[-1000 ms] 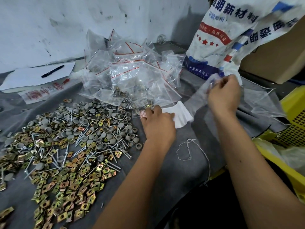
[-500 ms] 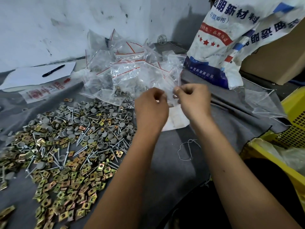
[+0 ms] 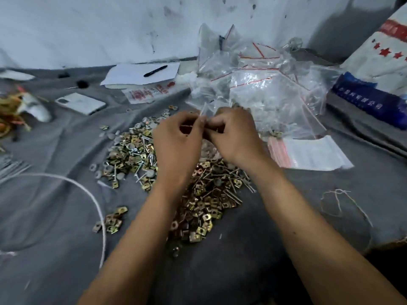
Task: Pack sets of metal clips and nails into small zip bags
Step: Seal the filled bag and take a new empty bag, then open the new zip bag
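Note:
My left hand (image 3: 178, 146) and my right hand (image 3: 235, 137) meet above the heap of brass-coloured metal clips and nails (image 3: 207, 194). Both pinch the top edge of one small clear zip bag (image 3: 204, 111) between thumb and fingers; most of the bag is hidden behind my hands. A flat stack of empty zip bags (image 3: 308, 153) with red strips lies on the grey cloth to the right. Behind my hands rises a pile of filled clear zip bags (image 3: 264, 84).
A large printed white sack (image 3: 378, 69) leans at the right. White paper with a black pen (image 3: 155, 71) and a phone (image 3: 81, 103) lie at the back left. A white cord (image 3: 88, 194) curves across the grey cloth (image 3: 55, 150); loose thread (image 3: 337, 201) lies right.
The view has swung left, so the hardware heap now lies under my hands. My hands have closed together on the zip bag's top edge.

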Tool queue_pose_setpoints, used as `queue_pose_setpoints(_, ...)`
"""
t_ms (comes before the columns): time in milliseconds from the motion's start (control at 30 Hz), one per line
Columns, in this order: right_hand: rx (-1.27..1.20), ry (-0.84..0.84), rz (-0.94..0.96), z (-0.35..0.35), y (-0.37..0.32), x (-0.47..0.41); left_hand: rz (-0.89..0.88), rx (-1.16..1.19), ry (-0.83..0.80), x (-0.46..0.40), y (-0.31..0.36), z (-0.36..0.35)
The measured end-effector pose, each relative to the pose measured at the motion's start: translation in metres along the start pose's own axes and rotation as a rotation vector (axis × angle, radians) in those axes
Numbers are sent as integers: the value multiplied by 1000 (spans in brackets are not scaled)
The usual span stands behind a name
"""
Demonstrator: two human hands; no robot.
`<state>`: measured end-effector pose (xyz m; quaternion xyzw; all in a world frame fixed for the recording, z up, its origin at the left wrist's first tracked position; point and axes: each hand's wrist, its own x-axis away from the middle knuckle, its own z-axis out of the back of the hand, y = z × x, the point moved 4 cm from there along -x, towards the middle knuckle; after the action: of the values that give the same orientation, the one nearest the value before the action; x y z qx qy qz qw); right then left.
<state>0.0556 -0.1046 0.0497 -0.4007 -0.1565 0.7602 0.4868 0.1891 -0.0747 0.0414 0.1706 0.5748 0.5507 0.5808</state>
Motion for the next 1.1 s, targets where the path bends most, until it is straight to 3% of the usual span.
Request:
queue_pose_setpoints(200,59,-75,128,-50,-15,-7,180,86,4,-2,-53,36)
queue_pose_setpoints(400,55,27,150,-55,-3,-1,259,175,18,0,-65,32)
queue_pose_setpoints(600,90,-82,264,-58,-4,2,445,412,68,0,-73,33)
queue_pose_setpoints(833,-31,54,165,-48,2,3,479,523,29,4,-70,25)
queue_pose_setpoints(1100,-179,63,157,-51,5,7,469,494,-59,5,-67,25)
